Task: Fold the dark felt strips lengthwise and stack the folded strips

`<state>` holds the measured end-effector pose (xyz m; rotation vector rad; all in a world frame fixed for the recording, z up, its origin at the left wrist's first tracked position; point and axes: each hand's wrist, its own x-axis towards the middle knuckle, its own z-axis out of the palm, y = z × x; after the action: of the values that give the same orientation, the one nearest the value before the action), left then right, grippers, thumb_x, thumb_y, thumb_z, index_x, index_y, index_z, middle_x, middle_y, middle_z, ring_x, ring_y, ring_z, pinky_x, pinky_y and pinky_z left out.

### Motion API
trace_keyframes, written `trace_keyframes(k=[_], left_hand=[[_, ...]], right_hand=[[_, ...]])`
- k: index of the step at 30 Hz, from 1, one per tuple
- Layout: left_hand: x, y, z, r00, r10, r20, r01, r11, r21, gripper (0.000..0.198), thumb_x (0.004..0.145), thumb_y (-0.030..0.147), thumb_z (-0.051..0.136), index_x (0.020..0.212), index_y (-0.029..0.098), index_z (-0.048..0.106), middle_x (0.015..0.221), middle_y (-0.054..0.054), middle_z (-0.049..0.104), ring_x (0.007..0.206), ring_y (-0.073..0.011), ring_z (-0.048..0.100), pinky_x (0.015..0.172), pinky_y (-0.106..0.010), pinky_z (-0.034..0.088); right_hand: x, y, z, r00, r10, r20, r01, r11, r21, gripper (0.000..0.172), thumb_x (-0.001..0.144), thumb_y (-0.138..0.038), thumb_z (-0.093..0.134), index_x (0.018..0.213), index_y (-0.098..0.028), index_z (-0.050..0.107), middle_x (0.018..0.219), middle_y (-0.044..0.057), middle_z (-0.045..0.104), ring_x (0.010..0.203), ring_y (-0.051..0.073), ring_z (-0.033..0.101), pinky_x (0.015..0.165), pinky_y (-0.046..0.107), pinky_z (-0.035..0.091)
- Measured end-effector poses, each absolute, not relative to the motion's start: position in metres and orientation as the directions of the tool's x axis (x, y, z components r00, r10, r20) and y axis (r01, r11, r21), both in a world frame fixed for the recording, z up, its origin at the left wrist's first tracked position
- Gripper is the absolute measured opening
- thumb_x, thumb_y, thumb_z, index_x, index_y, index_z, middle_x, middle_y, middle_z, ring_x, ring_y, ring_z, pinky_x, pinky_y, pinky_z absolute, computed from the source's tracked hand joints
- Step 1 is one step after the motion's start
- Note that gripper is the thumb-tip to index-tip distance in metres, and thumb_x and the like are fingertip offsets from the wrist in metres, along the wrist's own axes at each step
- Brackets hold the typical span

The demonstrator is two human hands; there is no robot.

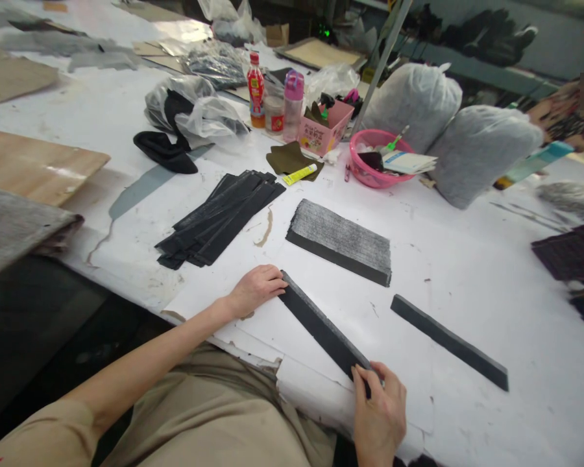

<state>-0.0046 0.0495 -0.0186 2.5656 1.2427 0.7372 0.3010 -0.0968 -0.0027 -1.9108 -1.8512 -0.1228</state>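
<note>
A long black fabric strip (321, 324) with a greyish band along its upper edge lies slantwise on the white table, near the front edge. At its far left end, my left hand (257, 288) is closed with the fingertips on the strip. My right hand (380, 412) pinches the near right end between thumb and fingers. Just beyond sits a neat stack of grey-topped black strips (340, 237). A narrower folded dark strip (448, 340) lies apart to the right. Further left is a loose, fanned pile of black strips (221, 217).
Behind the strips are a yellow tube (300, 174), a pink basin (380, 170), a pink box (324, 133), a red-labelled bottle (255, 94) and a purple-lidded bottle (292, 107). Stuffed white bags (486, 149) stand at the back right. Boards (34, 165) overlap the table's left side.
</note>
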Motion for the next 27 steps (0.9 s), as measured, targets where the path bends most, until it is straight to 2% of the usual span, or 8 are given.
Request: trace_keyframes(k=[3, 7, 10, 15, 17, 19, 22, 27], left_hand=[[-0.007, 0.05, -0.021, 0.527, 0.774, 0.351, 0.666, -0.633, 0.394, 0.015, 0.092, 0.028, 0.055, 0.095, 0.018, 0.065, 0.094, -0.006, 0.063, 0.096, -0.0183, 0.057, 0.086, -0.032, 0.047], [-0.007, 0.051, -0.022, 0.551, 0.762, 0.342, 0.695, -0.645, 0.318, 0.013, 0.093, 0.022, 0.052, 0.088, 0.017, 0.064, 0.092, -0.005, 0.062, 0.094, -0.018, 0.056, 0.085, -0.032, 0.045], [-0.006, 0.053, -0.022, 0.546, 0.764, 0.345, 0.716, -0.639, 0.282, 0.016, 0.093, 0.018, 0.05, 0.083, 0.017, 0.063, 0.09, -0.004, 0.062, 0.09, -0.0169, 0.055, 0.082, -0.031, 0.042], [-0.008, 0.064, -0.014, 0.543, 0.802, 0.25, 0.721, -0.598, 0.351, 0.012, 0.091, 0.022, 0.057, 0.081, 0.016, 0.063, 0.084, -0.003, 0.06, 0.085, -0.0166, 0.054, 0.076, -0.029, 0.04], [-0.01, 0.068, -0.009, 0.537, 0.82, 0.199, 0.743, -0.571, 0.348, 0.009, 0.087, 0.025, 0.063, 0.09, 0.016, 0.063, 0.089, -0.004, 0.06, 0.088, -0.0182, 0.054, 0.076, -0.03, 0.04], [-0.012, 0.072, -0.005, 0.541, 0.824, 0.168, 0.763, -0.565, 0.314, 0.024, 0.084, 0.027, 0.068, 0.105, 0.018, 0.061, 0.099, -0.006, 0.059, 0.094, -0.0203, 0.054, 0.079, -0.031, 0.04], [-0.013, 0.076, -0.002, 0.579, 0.804, 0.133, 0.765, -0.593, 0.252, 0.038, 0.082, 0.028, 0.07, 0.116, 0.021, 0.057, 0.11, -0.007, 0.058, 0.099, -0.0221, 0.053, 0.082, -0.033, 0.039], [-0.014, 0.08, -0.005, 0.629, 0.767, 0.124, 0.728, -0.638, 0.251, 0.027, 0.083, 0.028, 0.069, 0.108, 0.021, 0.06, 0.11, -0.006, 0.058, 0.101, -0.0214, 0.052, 0.082, -0.032, 0.037]], right_hand=[[0.277, -0.065, 0.008, 0.028, 0.949, 0.315, 0.927, 0.093, -0.364, 0.031, 0.098, -0.041, 0.043, 0.089, -0.02, 0.064, 0.094, 0.008, 0.061, 0.089, 0.023, 0.054, 0.078, 0.035, 0.046], [0.219, -0.009, 0.011, -0.139, 0.978, 0.156, 0.892, 0.192, -0.409, 0.017, 0.096, -0.031, 0.049, 0.101, -0.02, 0.061, 0.097, 0.006, 0.062, 0.093, 0.022, 0.053, 0.081, 0.033, 0.043], [0.183, 0.022, 0.007, -0.175, 0.982, 0.075, 0.929, 0.19, -0.319, 0.014, 0.092, -0.025, 0.056, 0.104, -0.019, 0.061, 0.099, 0.007, 0.061, 0.094, 0.023, 0.053, 0.08, 0.033, 0.042], [0.166, 0.043, 0.008, -0.143, 0.988, -0.051, 0.973, 0.132, -0.188, 0.014, 0.086, -0.028, 0.066, 0.097, -0.021, 0.06, 0.095, 0.005, 0.062, 0.091, 0.023, 0.054, 0.074, 0.031, 0.038], [0.168, 0.048, 0.011, -0.144, 0.984, -0.104, 0.973, 0.121, -0.196, 0.014, 0.086, -0.028, 0.067, 0.095, -0.021, 0.06, 0.094, 0.004, 0.063, 0.089, 0.022, 0.055, 0.071, 0.031, 0.036], [0.17, 0.052, 0.012, -0.157, 0.977, -0.145, 0.968, 0.123, -0.221, 0.012, 0.086, -0.029, 0.067, 0.092, -0.021, 0.06, 0.092, 0.003, 0.064, 0.086, 0.021, 0.055, 0.069, 0.031, 0.035], [0.172, 0.056, 0.013, -0.191, 0.969, -0.153, 0.957, 0.149, -0.248, 0.01, 0.086, -0.029, 0.066, 0.085, -0.022, 0.06, 0.091, 0.002, 0.063, 0.085, 0.02, 0.054, 0.067, 0.03, 0.033], [0.174, 0.054, 0.01, -0.211, 0.973, -0.099, 0.944, 0.176, -0.281, 0.009, 0.086, -0.026, 0.066, 0.082, -0.022, 0.059, 0.09, 0.001, 0.062, 0.086, 0.02, 0.052, 0.067, 0.029, 0.03]])
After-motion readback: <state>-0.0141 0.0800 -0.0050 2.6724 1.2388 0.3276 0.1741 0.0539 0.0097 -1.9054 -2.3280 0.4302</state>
